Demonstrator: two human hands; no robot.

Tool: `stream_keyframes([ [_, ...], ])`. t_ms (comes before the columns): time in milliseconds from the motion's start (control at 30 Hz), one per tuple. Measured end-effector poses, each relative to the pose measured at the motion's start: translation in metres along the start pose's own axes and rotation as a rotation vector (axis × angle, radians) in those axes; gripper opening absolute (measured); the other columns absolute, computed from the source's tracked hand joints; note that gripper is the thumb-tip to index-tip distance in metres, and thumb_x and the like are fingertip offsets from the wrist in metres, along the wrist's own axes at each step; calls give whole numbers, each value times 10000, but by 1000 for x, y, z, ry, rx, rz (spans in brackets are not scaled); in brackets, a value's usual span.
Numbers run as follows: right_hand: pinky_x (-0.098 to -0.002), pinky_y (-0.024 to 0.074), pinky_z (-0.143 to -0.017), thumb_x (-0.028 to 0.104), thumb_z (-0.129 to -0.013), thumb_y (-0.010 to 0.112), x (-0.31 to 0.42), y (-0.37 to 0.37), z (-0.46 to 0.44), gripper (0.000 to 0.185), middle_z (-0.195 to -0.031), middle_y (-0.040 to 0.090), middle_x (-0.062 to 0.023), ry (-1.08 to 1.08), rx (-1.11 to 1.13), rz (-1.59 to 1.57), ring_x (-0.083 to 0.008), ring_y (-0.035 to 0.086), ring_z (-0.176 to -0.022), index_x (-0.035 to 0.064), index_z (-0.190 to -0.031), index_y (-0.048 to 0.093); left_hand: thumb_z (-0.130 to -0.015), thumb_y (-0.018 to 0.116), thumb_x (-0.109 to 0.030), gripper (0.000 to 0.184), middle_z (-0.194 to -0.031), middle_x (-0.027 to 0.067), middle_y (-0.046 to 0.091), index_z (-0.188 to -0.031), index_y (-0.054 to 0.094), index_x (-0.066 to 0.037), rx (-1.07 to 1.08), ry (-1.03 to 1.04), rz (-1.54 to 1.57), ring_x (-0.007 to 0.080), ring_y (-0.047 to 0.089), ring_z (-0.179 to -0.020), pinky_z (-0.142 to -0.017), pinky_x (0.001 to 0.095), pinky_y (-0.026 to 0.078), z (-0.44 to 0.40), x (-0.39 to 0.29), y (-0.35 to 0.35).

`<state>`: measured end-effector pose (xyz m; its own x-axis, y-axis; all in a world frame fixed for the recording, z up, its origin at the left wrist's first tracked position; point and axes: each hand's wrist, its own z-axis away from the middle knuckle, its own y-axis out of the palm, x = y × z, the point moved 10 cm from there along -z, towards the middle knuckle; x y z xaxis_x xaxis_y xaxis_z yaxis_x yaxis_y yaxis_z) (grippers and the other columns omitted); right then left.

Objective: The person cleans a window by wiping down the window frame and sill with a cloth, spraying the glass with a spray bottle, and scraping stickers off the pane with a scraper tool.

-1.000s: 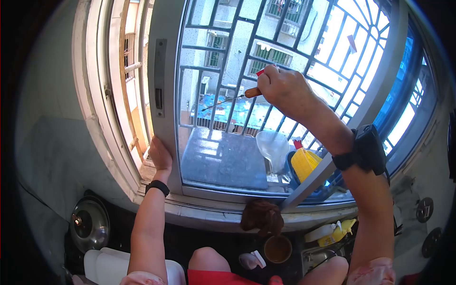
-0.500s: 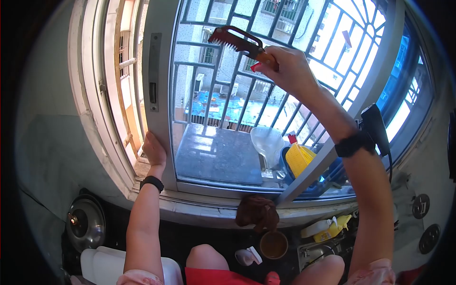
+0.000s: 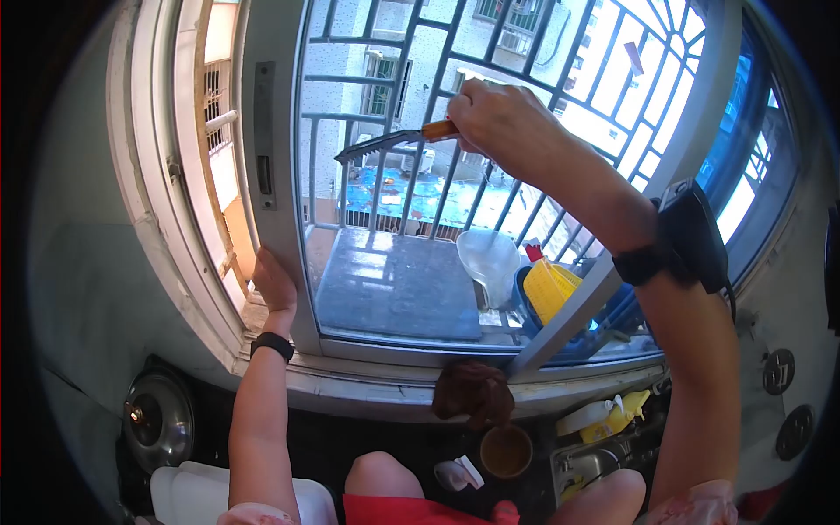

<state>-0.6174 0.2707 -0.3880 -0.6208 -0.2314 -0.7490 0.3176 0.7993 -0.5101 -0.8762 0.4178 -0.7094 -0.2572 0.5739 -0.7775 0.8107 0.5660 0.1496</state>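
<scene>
My right hand (image 3: 499,118) is raised in front of the window glass, closed round the orange-brown handle of a toothed scraper (image 3: 381,144). Its dark blade points left, with teeth along the lower edge. Whether the blade touches the glass I cannot tell. Low on the left, my left hand (image 3: 276,282) grips the upright edge of the sliding window sash (image 3: 278,114); some of its fingers are hidden by the frame. A crumpled brown cloth (image 3: 473,392) lies on the sill below the glass.
Below the sill are a round brown container (image 3: 506,451), a white-topped bottle (image 3: 458,473), yellow bottle (image 3: 617,418), sink (image 3: 569,464) and metal lid (image 3: 159,415). Beyond the glass stand metal bars, a dark slab (image 3: 398,289) and a yellow basket (image 3: 549,290).
My right hand has moved left and slightly down with the scraper, whose blade has turned and now slopes down to the left. My left hand stays at the sash edge; the view has shifted slightly.
</scene>
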Motion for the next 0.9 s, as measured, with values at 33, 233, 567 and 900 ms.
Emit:
stream_keyframes([
  [33, -347, 572, -729, 127, -827, 718, -1, 4, 1, 199, -941, 612, -139, -14, -25, -6, -244, 667, -800, -7, -928, 612, -1044, 235, -467, 635, -926, 218, 676, -1066, 620, 38, 15, 2, -14, 359, 646, -868, -763, 411, 491, 0, 2, 1],
  [233, -345, 571, -675, 94, -854, 675, -1, 1, 6, 135, -887, 630, -172, -1, -194, -102, -275, 683, -763, -30, -870, 624, -1041, 239, -490, 655, -949, 205, 676, -1105, 618, 41, 34, 12, -86, 341, 637, -894, -785, 395, 480, -2, 6, -1],
  [567, -401, 562, -724, 90, -892, 619, -7, -2, 8, 137, -881, 638, -210, 134, -211, -195, -324, 681, -782, -45, -871, 607, -1038, 255, -488, 643, -978, 228, 685, -1136, 622, 30, 29, 15, -71, 379, 652, -916, -789, 417, 505, -1, 8, 1],
  [900, -315, 509, -618, 330, -748, 815, -40, -20, 16, 428, -851, 546, -93, 256, -241, -227, -219, 617, -717, 71, -901, 511, -1038, 234, -481, 657, -883, 241, 682, -1066, 639, 36, 2, -8, -100, 406, 654, -837, -727, 452, 499, 0, 2, -2],
])
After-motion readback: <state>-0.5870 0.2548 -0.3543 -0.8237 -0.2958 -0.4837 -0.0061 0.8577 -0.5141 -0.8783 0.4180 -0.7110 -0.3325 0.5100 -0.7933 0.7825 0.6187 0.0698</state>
